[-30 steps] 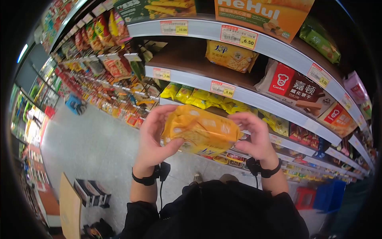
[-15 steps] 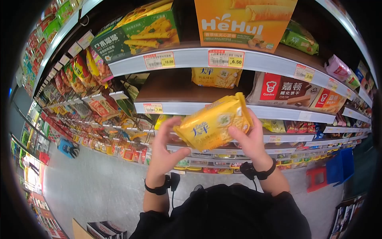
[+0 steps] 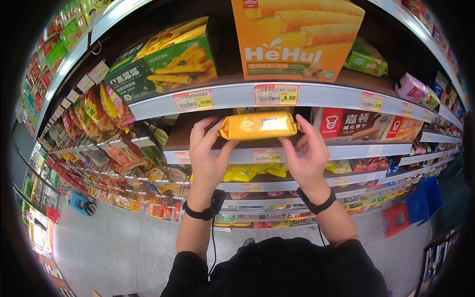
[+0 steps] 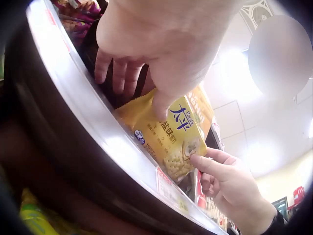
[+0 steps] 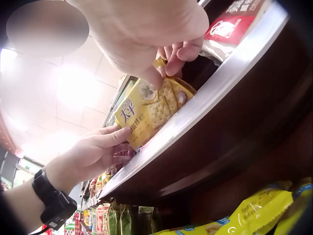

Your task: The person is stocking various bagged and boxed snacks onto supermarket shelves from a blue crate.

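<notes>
Yellow cracker packet (image 3: 258,125): upper middle of the head view, held between my two hands. Left hand (image 3: 210,157) has the left end, thumb on the printed face; right hand (image 3: 308,156) pinches the other end between thumb and fingers. Both grips part-closed, not clenched.

Judged light; slick film over a firm, brittle block. I favour a soft hold near both ends, palms off the middle, no tugging at the crimped seal (image 5: 187,86), which may tear.

Edges: the upper shelf rail (image 3: 232,95) crosses just above in the frame, the lower shelf rail (image 3: 241,157) just below. Either could snag knuckles. Farther up stand an orange box (image 3: 297,44) and, upper left, a green box (image 3: 163,69); right of the right hand, a wafer pack (image 3: 354,123). I judge the easiest room lies back toward the body, lower middle.
</notes>
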Demonstrator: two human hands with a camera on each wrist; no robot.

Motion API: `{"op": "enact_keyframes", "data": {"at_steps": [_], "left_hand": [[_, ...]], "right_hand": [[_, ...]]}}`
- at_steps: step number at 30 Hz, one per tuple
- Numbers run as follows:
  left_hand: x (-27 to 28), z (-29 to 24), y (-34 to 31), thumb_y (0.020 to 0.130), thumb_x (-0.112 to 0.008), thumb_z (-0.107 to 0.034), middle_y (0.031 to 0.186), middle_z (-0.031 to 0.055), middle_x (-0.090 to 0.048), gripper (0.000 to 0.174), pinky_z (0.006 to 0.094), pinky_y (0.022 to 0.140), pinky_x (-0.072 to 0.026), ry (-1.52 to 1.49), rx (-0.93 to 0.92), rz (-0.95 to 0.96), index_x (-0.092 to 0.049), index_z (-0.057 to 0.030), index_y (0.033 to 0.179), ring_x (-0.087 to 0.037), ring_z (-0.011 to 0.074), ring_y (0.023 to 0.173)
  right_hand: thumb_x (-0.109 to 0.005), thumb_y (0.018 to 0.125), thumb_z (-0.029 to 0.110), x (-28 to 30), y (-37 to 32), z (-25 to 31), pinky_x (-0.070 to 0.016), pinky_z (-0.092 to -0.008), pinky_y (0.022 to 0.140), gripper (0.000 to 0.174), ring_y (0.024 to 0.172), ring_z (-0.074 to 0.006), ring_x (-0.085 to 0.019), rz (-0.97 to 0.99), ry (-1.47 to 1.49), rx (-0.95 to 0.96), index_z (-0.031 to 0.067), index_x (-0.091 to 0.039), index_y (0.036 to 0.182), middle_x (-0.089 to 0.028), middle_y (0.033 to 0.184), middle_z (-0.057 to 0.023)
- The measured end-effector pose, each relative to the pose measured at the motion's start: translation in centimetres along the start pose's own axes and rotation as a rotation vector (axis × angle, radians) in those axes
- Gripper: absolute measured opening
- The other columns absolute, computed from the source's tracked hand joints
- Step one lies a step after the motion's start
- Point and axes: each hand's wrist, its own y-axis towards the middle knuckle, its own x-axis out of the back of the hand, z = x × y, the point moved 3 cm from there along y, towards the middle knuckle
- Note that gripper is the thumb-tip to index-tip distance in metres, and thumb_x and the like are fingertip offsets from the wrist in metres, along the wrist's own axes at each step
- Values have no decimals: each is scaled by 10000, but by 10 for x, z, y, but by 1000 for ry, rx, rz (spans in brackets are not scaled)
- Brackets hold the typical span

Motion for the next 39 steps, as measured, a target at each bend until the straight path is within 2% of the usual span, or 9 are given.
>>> {"op": "enact_keyframes", "data": {"at_steps": [6,9,16,19,24,26,30,33,39], "left_hand": [[-32,25,-11,824,-814,-86,977,160,-724,410,346,789,-551,-111,298,56,-671,22,1192,-721,289,876],[-37,22,-4,856,-796,-35,970,141,-765,348,302,755,-569,-79,302,90,-660,67,1160,-743,185,850],[-40,12,-7,830,-822,-83,996,160,-761,428,323,780,-572,23,299,94,-656,61,1198,-752,230,885],[-32,7,-14,821,-791,-46,1072,156,-705,458,352,884,-535,70,130,-48,-644,34,1248,-692,278,984],[-27,-13,-69,819,-696,46,877,139,-663,166,347,726,-517,147,-67,-182,-661,24,980,-656,249,778],[-45,-25,-99,767,-716,43,760,115,-646,150,357,586,-488,2,-21,8,-661,-24,889,-604,276,635],[-111,-68,-171,826,-770,-163,794,85,-682,122,368,588,-516,-154,410,647,-695,-87,885,-642,283,645],[-167,-107,-234,862,-763,-314,850,95,-711,259,414,657,-540,-213,297,1112,-703,-82,961,-692,310,748],[-301,-258,-269,906,-733,-412,944,81,-724,450,420,759,-559,-240,109,1337,-676,-110,1234,-703,315,901]], "right_hand": [[-812,820,11,-2,-11,-19,-466,-237,489,496,510,-96,-566,-101,74,-4,-13,-634,1282,-759,1064,-141],[-822,807,23,5,-10,-21,-471,-249,493,455,512,-108,-574,-117,54,-27,-16,-657,1230,-757,1076,-142],[-799,792,17,43,-33,-18,-451,-255,483,364,512,-135,-574,6,-56,31,5,-690,1139,-752,1007,-132],[-796,779,18,56,-49,-30,-464,-273,490,317,529,-160,-594,61,-36,58,16,-704,1082,-754,979,-128],[-771,806,66,85,-83,-56,-527,-347,546,167,609,-256,-663,417,-25,212,64,-704,959,-737,861,-74],[-757,829,98,110,-104,-68,-537,-359,569,122,644,-259,-677,556,-98,149,76,-696,933,-726,836,-67],[-707,893,206,180,-172,-103,-551,-393,612,118,721,-270,-704,806,-253,18,96,-677,922,-705,809,-62],[-710,894,236,254,-234,-130,-555,-421,624,145,721,-294,-704,850,-302,-107,103,-687,948,-711,816,-77],[-728,883,249,430,-326,-162,-567,-423,644,156,728,-315,-710,791,-356,-396,104,-719,940,-736,834,-92]]}}
